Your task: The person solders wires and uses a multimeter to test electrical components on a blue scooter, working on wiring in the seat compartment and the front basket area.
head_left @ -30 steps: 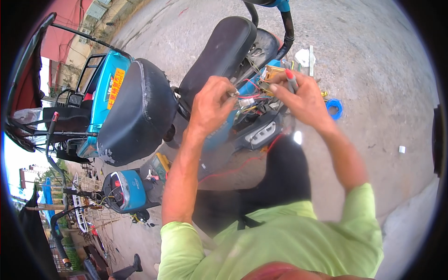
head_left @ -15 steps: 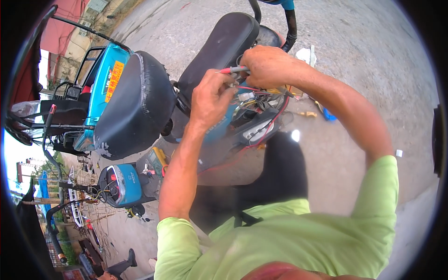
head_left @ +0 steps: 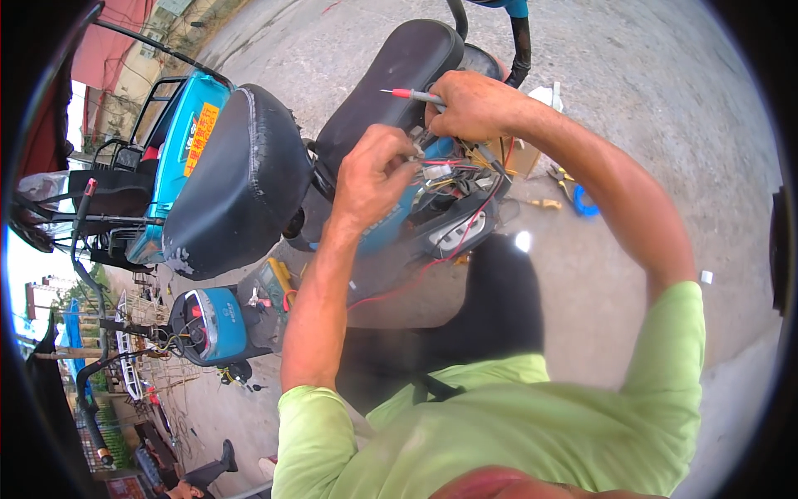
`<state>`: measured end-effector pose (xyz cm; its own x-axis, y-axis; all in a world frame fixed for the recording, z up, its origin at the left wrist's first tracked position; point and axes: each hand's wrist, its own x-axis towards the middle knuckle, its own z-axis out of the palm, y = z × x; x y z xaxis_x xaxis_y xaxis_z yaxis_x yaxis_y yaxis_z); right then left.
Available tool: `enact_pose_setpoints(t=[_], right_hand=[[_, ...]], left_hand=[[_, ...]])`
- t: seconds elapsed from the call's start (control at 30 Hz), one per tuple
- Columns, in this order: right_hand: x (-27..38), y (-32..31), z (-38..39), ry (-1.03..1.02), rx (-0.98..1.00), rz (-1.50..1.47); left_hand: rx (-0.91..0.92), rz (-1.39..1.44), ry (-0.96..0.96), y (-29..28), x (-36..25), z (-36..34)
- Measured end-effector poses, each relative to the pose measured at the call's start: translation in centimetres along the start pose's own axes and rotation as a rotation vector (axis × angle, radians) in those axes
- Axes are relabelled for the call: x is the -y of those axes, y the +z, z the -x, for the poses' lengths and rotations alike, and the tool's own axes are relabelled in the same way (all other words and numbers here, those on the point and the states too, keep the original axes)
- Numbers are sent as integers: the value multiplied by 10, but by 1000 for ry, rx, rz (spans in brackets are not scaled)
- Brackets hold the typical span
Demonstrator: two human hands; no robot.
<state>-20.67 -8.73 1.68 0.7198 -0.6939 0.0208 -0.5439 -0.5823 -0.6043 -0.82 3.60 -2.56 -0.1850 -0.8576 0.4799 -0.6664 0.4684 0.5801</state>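
Over the long black seat (head_left: pixel 382 66) of a scooter, a grey test probe with a red section (head_left: pixel 406 93) points left from my right hand (head_left: pixel 472 106), whose fingers are closed round it. My left hand (head_left: pixel 372 176) is lower, its fingertips pinched at something small among wires and connectors by the seat's edge; what it holds is too small to make out. Red, yellow and other wires with a white connector (head_left: pixel 437 171) lie in the exposed bay beside it. A yellow multimeter (head_left: pixel 273 281) rests low on the scooter left of my left forearm, a red lead near it.
Pliers (head_left: pixel 562 181) and a blue roll (head_left: pixel 586 201) lie right of the scooter on the concrete (head_left: pixel 632 91). At left stand a turquoise three-wheeler (head_left: pixel 179 116) and a black padded seat (head_left: pixel 233 183). A person's leg (head_left: pixel 216 470) shows at lower left.
My right hand has swung up and left with the probe, which now points level across the seat, clear above my left hand. My left hand has moved only slightly, staying pinched.
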Motion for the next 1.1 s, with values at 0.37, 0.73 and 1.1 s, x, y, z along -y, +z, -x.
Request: enact_pose_setpoints(t=[0.37,0.73,1.1], right_hand=[[-2,11,-4,-45,4,87],[-6,8,-13,-1,64,-31],[-2,-4,-11,60,182,-144]], left_hand=[[-4,6,21,-1,5,3],[67,13,-2,-10,4,-2],[114,-67,-394,-9,-20,-40]])
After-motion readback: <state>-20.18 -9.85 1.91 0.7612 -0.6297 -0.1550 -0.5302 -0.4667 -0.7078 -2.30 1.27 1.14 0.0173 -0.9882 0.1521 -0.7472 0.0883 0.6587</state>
